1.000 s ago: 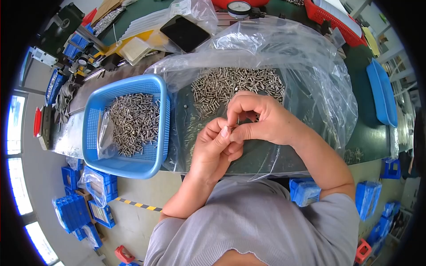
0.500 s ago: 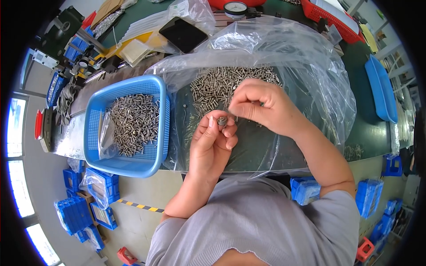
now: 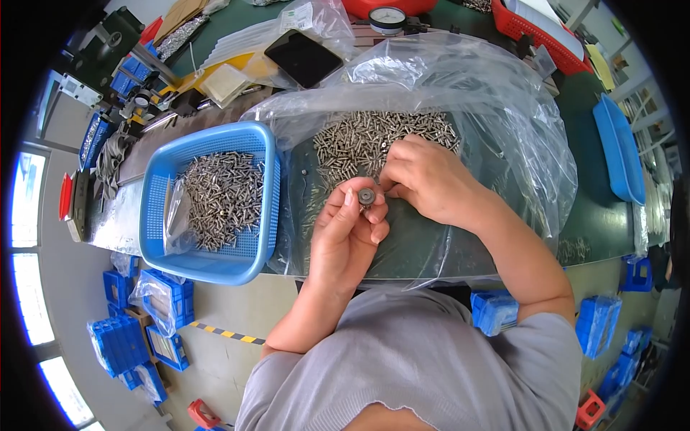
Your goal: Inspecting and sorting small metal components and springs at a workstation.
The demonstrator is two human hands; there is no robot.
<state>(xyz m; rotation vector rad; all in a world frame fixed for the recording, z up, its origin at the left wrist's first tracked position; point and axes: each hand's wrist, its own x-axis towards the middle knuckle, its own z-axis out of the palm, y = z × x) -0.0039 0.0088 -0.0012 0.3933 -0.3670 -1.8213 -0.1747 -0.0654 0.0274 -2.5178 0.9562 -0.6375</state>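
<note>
My left hand (image 3: 339, 231) is closed round a small round metal piece (image 3: 366, 197) with a hole in its middle, held between thumb and fingers with its face up. My right hand (image 3: 440, 185) is right beside it, thumb and fingers pinched together at the piece's right side. Whatever those fingertips hold is hidden. Just beyond both hands, a spread pile of small metal pins (image 3: 348, 147) lies on clear plastic sheeting (image 3: 503, 136). To the left stands a blue plastic basket (image 3: 205, 273) holding many more metal pins (image 3: 224, 201).
A black phone (image 3: 303, 57) and a round dial gauge (image 3: 387, 19) lie at the far side. Measuring stands (image 3: 136, 61) occupy the far left. A red basket (image 3: 543, 36) sits far right, with a blue tray (image 3: 618, 147) at the right edge.
My right hand has come down and closer against the left hand's fingertips. The round metal piece has turned so its face shows more. The view has shifted slightly.
</note>
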